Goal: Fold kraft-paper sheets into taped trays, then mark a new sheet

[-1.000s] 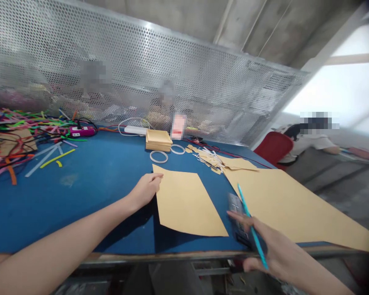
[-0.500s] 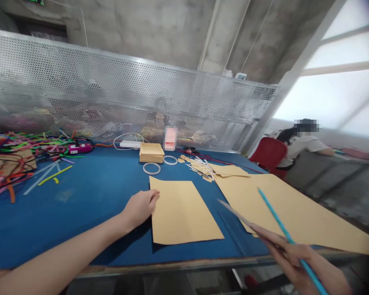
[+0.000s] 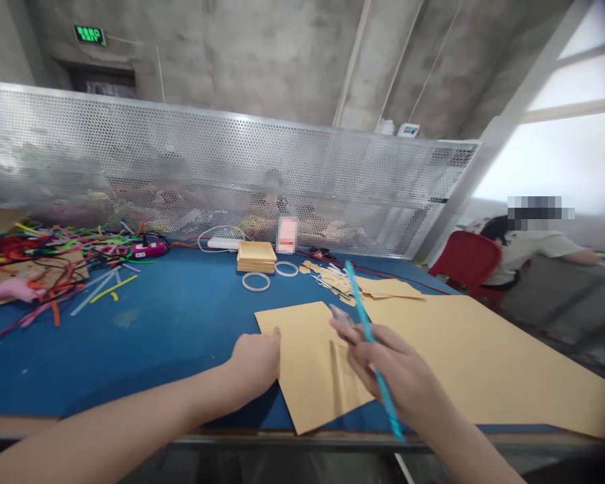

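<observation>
A tan kraft-paper sheet [image 3: 307, 363] lies on the blue tabletop at a slant, its near corner close to the front edge. At its left edge my left hand [image 3: 257, 366] has its fingers closed on the paper, thumb side uppermost. Above the sheet's right part, my right hand [image 3: 398, 370] grips a thin turquoise pencil-like stick [image 3: 360, 306], which slants across the hand. A flat, clear greyish piece [image 3: 340, 314] also juts from these fingertips, too blurred to name. The right hand's shadow falls on the sheet.
To the right lies a large kraft-paper sheet [image 3: 448, 349]. Paper scraps with scissors [image 3: 333, 286], two white rings [image 3: 256, 282] and stacked wooden trays [image 3: 256, 255] are behind. Colourful strips [image 3: 81, 249] heap at left. A perforated metal screen [image 3: 222, 161] stands behind; a person sits at far right.
My right hand has moved left and up over the smaller sheet with the turquoise stick. The sheet has turned, with my left hand still at its left edge. The view has shifted a little.
</observation>
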A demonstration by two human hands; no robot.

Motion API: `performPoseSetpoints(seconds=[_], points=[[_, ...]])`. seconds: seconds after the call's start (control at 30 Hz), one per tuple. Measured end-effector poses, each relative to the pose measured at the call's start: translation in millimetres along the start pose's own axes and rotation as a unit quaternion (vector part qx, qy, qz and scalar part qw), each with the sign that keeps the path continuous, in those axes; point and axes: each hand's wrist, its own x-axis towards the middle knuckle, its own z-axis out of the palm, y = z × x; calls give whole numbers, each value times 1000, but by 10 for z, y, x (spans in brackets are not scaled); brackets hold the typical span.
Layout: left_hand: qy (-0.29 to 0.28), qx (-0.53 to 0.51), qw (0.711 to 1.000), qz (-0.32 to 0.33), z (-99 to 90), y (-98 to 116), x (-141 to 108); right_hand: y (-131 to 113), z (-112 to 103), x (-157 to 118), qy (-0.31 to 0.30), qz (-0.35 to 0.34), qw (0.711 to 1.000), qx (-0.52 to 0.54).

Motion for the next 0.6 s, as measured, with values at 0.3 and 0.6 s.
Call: performPoseSetpoints(seconds=[0.3,0.6], points=[[32,41,999,-11,-6,-79,-149,-242,662,647,-189,-129,927,-298],[40,36,999,-3,14,-90,-209,80,436,664,-165,-16,986,-2]])
